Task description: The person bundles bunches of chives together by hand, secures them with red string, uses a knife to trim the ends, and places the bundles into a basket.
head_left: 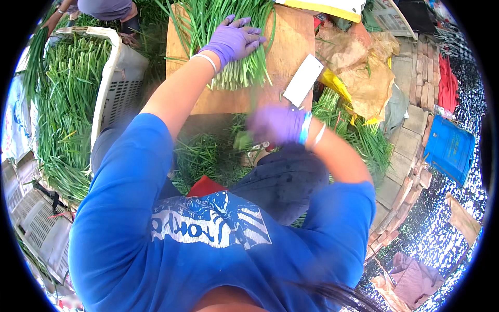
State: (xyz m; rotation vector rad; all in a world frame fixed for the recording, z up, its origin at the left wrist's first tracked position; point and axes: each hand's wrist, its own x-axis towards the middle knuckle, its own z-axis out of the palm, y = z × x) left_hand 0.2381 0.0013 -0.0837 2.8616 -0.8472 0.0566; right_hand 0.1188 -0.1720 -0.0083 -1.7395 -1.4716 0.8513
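Left hand [234, 40] lay flat, open, on green onion bunch [236, 62] on far wooden board [291, 47]. Right hand [275, 125] near, blurred; grip unclear. Cleaver [303, 79] just right of bunch.

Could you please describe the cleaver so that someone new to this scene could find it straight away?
Start at the wooden cutting board with the bundle of green chives. The cleaver lies at the board's right edge, beside the chives. Its flat, pale rectangular blade is the only white shape among the greens.
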